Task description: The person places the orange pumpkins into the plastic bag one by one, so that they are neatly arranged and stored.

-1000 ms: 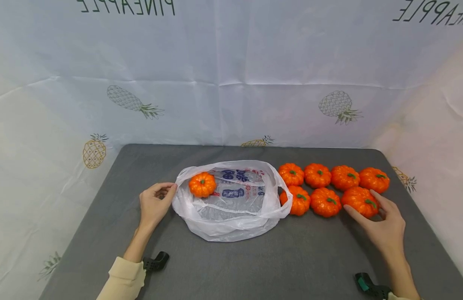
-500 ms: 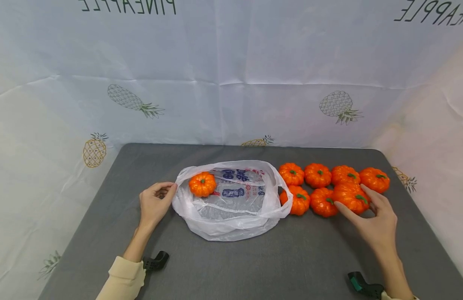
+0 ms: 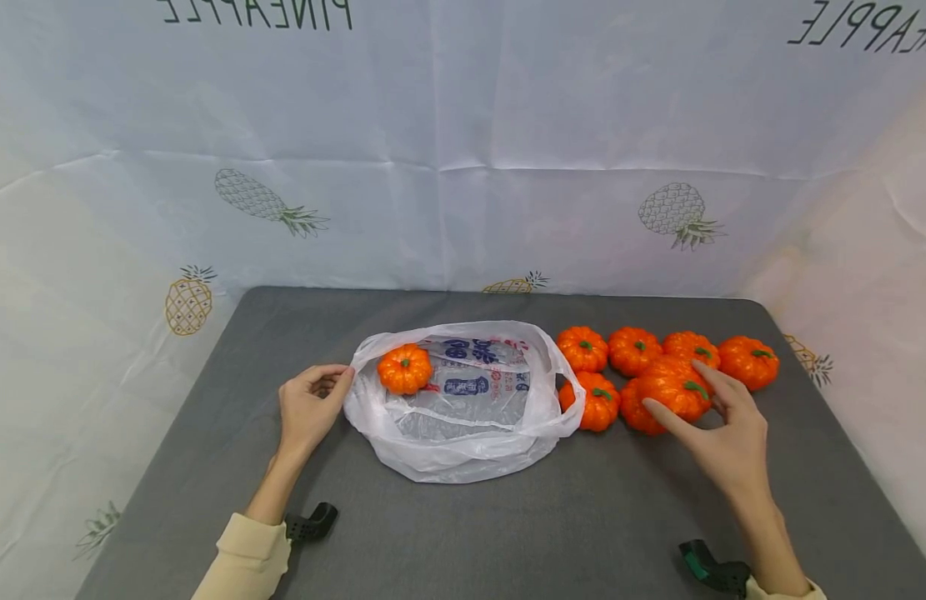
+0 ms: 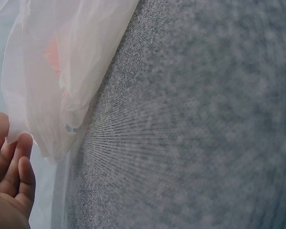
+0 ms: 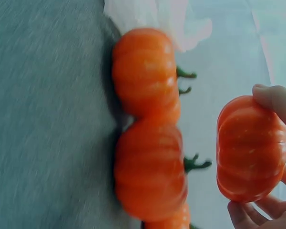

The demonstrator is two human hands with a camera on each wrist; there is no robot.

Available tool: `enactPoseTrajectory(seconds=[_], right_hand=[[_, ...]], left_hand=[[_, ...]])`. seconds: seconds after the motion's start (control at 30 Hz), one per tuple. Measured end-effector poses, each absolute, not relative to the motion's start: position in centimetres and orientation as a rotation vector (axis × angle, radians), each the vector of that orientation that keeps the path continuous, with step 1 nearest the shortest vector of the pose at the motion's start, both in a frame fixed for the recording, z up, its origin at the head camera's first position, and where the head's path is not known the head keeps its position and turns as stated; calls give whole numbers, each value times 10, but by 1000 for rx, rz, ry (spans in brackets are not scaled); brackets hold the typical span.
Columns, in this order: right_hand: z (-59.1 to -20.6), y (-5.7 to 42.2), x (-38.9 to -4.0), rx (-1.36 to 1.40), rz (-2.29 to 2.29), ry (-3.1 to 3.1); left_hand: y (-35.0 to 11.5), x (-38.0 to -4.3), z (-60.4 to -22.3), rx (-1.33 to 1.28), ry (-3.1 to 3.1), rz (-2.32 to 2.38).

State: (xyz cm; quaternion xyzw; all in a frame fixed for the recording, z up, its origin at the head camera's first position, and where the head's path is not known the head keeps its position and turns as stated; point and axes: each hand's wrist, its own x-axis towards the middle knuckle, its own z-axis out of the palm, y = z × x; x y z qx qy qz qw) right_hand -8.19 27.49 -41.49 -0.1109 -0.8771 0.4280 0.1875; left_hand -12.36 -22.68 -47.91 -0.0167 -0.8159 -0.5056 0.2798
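My left hand pinches the left rim of a white plastic bag between thumb and fingertips; the left wrist view shows the same pinch on the thin film. Inside the wide-mouthed bag, one small orange pumpkin sits at the left. My right hand grips another orange pumpkin with thumb on one side and fingers on the other. In the right wrist view this held pumpkin is raised off the table, above the other pumpkins.
Several more orange pumpkins with green stems stand in two rows right of the bag, the leftmost front one against the bag's handle. The grey table ends at a pineapple-print cloth behind.
My right hand has lifted the pumpkin from the right end of the front row and carried it leftward over its neighbour. The left hand and bag have stayed put.
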Motion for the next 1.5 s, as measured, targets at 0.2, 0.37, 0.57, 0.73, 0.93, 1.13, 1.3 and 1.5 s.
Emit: enactPoseTrajectory(seconds=[0.2, 0.37, 0.57, 0.73, 0.93, 1.13, 1.3, 1.5], right_hand=[[-409, 257, -86, -195, 1224, -2479], [-408, 245, -89, -157, 1229, -2518], [-411, 231, -91, -65, 1234, -2532], [-412, 219, -93, 6, 1246, -2513], [-411, 209, -96, 59, 1301, -2485], [-410, 196, -99, 108, 1323, -2482], [-408, 185, -100, 104, 1314, -2513], [-409, 169, -103, 182, 1360, -2513]], left_hand=[[-227, -124, -480, -49, -2176, -1359], [-226, -123, -479, -45, -2185, -1358], [-226, -122, -479, -34, -2199, -1346], [-226, -123, -478, -33, -2195, -1349], [-226, -123, -476, -31, -2197, -1356], [-227, -123, -477, -33, -2194, -1348], [-227, -123, -478, -35, -2200, -1344], [-226, -123, -478, -33, -2195, -1350]])
